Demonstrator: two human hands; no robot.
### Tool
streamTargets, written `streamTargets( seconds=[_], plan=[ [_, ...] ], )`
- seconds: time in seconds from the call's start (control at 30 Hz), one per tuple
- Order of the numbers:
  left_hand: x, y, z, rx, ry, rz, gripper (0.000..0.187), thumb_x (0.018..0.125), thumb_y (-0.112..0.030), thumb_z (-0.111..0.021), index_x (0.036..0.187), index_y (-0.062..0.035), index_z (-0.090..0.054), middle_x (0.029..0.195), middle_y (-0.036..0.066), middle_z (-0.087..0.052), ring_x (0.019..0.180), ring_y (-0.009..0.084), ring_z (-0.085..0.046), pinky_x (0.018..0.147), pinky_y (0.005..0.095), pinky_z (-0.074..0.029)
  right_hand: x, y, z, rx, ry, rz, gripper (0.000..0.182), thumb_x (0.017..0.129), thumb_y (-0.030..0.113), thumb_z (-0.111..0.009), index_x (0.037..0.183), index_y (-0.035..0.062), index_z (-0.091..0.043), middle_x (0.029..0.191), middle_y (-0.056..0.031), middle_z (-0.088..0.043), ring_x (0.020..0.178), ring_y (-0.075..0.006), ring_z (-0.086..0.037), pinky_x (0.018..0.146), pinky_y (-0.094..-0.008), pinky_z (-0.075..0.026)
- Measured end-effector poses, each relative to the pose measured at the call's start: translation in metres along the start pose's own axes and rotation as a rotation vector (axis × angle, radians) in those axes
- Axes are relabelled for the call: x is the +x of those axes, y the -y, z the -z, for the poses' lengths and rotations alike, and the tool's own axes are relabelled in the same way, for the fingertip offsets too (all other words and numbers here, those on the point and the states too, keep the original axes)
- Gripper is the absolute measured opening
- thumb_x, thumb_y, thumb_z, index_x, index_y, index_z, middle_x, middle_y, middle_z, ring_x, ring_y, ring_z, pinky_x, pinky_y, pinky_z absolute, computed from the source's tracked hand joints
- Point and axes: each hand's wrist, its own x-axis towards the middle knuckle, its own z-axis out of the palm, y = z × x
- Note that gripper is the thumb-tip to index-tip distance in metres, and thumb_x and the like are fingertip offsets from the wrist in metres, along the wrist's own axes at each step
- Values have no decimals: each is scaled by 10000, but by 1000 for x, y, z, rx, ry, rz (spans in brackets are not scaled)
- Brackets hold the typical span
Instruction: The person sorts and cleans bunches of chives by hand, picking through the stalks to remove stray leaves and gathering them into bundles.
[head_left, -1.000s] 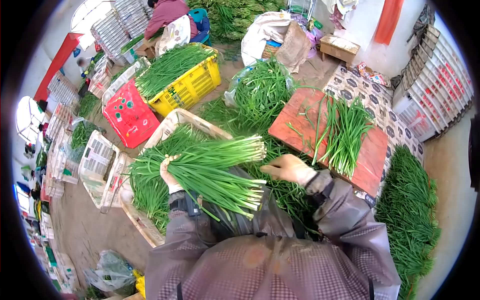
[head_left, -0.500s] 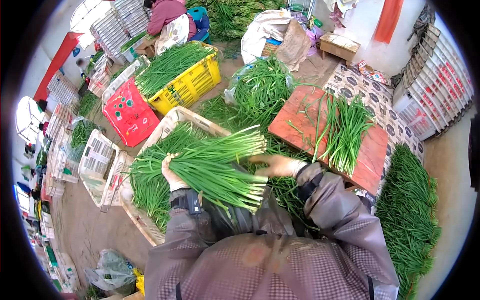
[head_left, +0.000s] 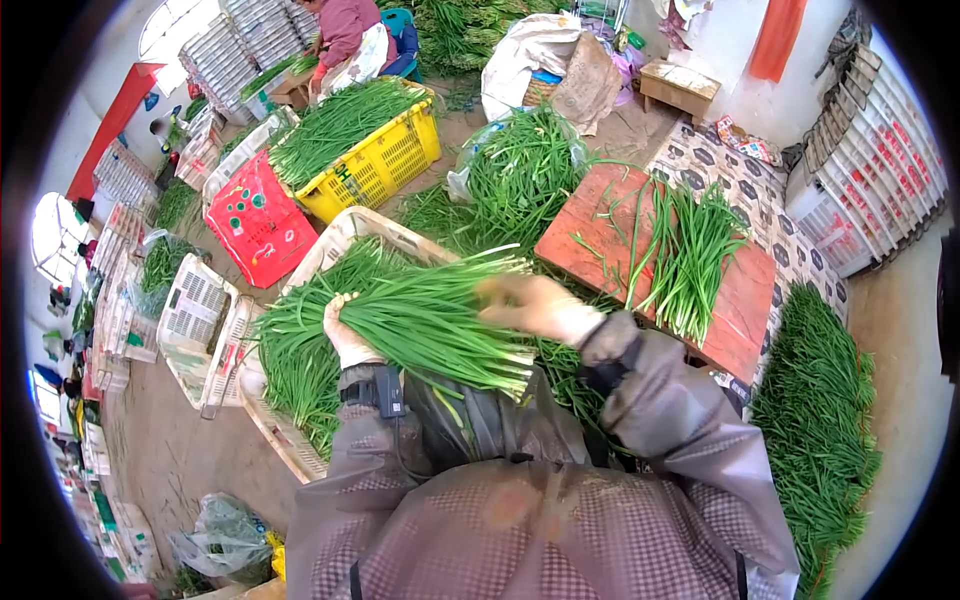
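Observation:
A large bunch of long green stalks (head_left: 430, 322) with pale ends pointing right lies across my left hand (head_left: 345, 332), whose fingers are wrapped round it near its leafy end. At the bunch's right side is my right hand (head_left: 540, 308), its fingers smeared by motion over the stalks, so their grip is unclear. Under the bunch is a cream plastic crate (head_left: 395, 232) with more greens inside. To the right, loose green stalks (head_left: 695, 260) lie on a red board (head_left: 590, 228).
Behind stand a yellow crate (head_left: 392, 165) full of greens, a red panel (head_left: 260, 220) and a bag of greens (head_left: 525, 170). Another person (head_left: 345, 35) sits at the back. Greens are heaped (head_left: 815, 400) on the right, below stacked white crates (head_left: 865, 165).
My right hand has moved up slightly, against the bunch's pale ends. The bunch's lower stalks are gathered closer together. The seated person has straightened slightly.

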Motion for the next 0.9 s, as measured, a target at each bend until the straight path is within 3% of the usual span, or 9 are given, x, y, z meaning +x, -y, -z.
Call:
streamTargets(
  seconds=[0.1, 0.17, 0.3, 0.37, 0.43, 0.47, 0.63, 0.77, 0.9],
  plan=[
    [2, 1, -4, 8, -39, 19, 20, 786, -103, -593, 786, -83, -586, 764, 43, -613, 783, 214, -604, 797, 352, -504, 30, -4, -39, -169, -48, -9, 283, 862, 321, -638, 933, 56, -706, 761, -63, -662, 740, -200, -632, 703, -329, -492],
    [-5, -2, -9, 49, -96, 9, 36, 790, -123, -588, 786, -87, -584, 765, 42, -617, 772, 209, -602, 790, 346, -505, 29, -14, -25, 303, -22, 108, 168, 889, 187, -585, 873, 74, -707, 698, 14, -612, 629, -73, -521, 582, -239, -427],
    [1, -5, 14, 20, -140, -24, 63, 800, -145, -560, 767, -93, -572, 773, 39, -615, 757, 201, -592, 789, 349, -501, -12, -27, 45, 519, -169, -302, 157, 865, 247, -608, 917, 126, -693, 854, 59, -637, 711, -60, -544, 620, -236, -471],
    [4, -5, 23, 16, -182, -39, 75, 805, -149, -552, 763, -90, -570, 774, 38, -611, 757, 202, -588, 797, 352, -498, -30, -70, 63, 212, 10, -281, 224, 855, 267, -642, 949, 75, -711, 820, -23, -682, 674, -102, -584, 604, -241, -472],
    [10, -2, 35, -3, -203, -25, 83, 797, -157, -561, 772, -82, -588, 790, 46, -630, 774, 206, -596, 809, 354, -496, -50, -81, 46, -470, 197, -163, 386, 830, 379, -661, 1048, 64, -705, 941, -112, -709, 845, -237, -662, 787, -334, -513],
    [14, -1, 42, 20, -166, -26, 83, 793, -157, -567, 773, -82, -597, 800, 49, -639, 786, 208, -602, 812, 352, -496, -52, -85, 29, -441, 265, -231, 524, 810, 474, -656, 1135, 63, -678, 1074, -175, -681, 1034, -325, -632, 944, -368, -461],
    [24, 8, 59, 33, -163, -17, 96, 790, -174, -573, 771, -89, -613, 818, 51, -657, 804, 211, -614, 825, 360, -496, -28, -86, -55, 462, 115, -19, 569, 910, 345, -616, 1348, 6, -485, 1312, -141, -572, 1173, -247, -542, 1004, -354, -418],
    [20, 8, 53, 58, -160, -15, 110, 797, -193, -566, 776, -94, -609, 822, 46, -653, 806, 210, -610, 838, 372, -489, -16, -84, -83, 1406, 112, -325, 325, 918, 259, -612, 1177, 64, -588, 1099, -66, -642, 894, -185, -619, 696, -324, -502],
    [16, 5, 50, 107, -133, -73, 97, 784, -178, -579, 786, -86, -611, 828, 53, -653, 807, 210, -608, 834, 364, -487, -8, -80, -89, 1348, 142, -395, 269, 955, 150, -553, 1189, 24, -591, 1087, -95, -664, 952, -213, -645, 791, -344, -531]
  ],
)
